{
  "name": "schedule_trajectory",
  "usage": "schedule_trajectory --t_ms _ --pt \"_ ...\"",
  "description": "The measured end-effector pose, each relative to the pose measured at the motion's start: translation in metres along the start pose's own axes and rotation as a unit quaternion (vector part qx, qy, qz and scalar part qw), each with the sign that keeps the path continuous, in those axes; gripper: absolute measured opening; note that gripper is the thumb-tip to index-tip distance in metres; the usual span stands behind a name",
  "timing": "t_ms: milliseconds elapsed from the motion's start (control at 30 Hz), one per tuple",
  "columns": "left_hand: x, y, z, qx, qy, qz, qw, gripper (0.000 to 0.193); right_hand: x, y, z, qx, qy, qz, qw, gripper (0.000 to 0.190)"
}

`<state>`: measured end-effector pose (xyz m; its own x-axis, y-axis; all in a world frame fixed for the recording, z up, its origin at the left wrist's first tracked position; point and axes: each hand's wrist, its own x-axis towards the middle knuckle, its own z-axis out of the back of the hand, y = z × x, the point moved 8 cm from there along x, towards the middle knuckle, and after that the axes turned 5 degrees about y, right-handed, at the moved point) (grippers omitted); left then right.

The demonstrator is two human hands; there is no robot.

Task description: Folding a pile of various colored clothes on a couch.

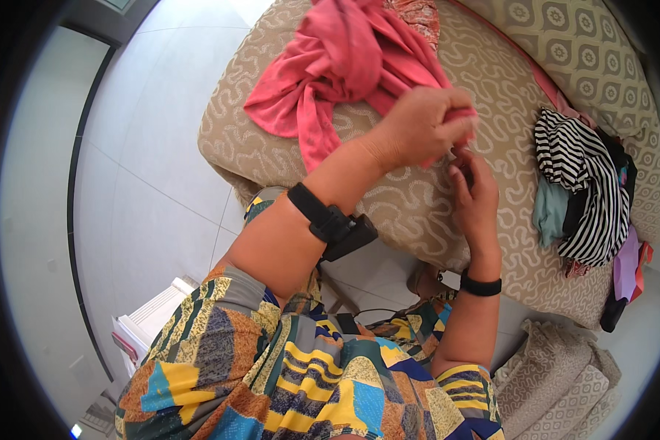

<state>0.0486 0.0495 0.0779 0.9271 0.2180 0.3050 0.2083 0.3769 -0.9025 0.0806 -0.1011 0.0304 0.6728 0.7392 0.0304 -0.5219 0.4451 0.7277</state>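
Note:
A bright pink garment [341, 71] lies bunched and twisted on a sofa seat with a tan, squiggle-patterned cover [236, 99]. My left hand [432, 124], slightly blurred, pinches one end of the pink cloth over the seat. A bit of the fabric shows around its fingers. Just below it is my right hand [476, 190], its fingers loosely curled and thumb apart. I see no cloth between the right hand's fingers, though the fingertips are partly hidden. Black straps circle both forearms, and the left one carries a small black device [346, 236].
A black-and-white striped garment [594, 181] lies over other clothes at the right, near a patterned cushion [561, 44]. Orange-red printed cloth [418, 22] sits beyond the pink one. Patterned fabric [555, 379] is at lower right, a white piece of furniture [154, 313] at lower left.

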Motion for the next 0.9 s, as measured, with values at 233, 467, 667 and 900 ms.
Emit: schedule_trajectory --t_ms 233,467,667,900 --pt "-0.021 -0.025 -0.078 -0.393 0.272 0.082 0.875 0.016 -0.023 -0.126 0.012 0.141 -0.021 -0.063 0.988 0.051" --pt "-0.027 -0.023 -0.086 -0.435 0.342 0.121 0.824 0.015 -0.01 -0.044 0.013 0.661 0.018 -0.079 0.746 0.033" --pt "-0.025 -0.012 -0.081 -0.429 0.329 0.145 0.829 0.017 -0.008 -0.064 0.059 0.638 -0.086 0.022 0.765 0.022" --pt "-0.01 0.015 -0.06 -0.339 0.142 0.163 0.916 0.012 -0.01 -0.035 0.054 0.447 -0.107 -0.066 0.886 0.025"
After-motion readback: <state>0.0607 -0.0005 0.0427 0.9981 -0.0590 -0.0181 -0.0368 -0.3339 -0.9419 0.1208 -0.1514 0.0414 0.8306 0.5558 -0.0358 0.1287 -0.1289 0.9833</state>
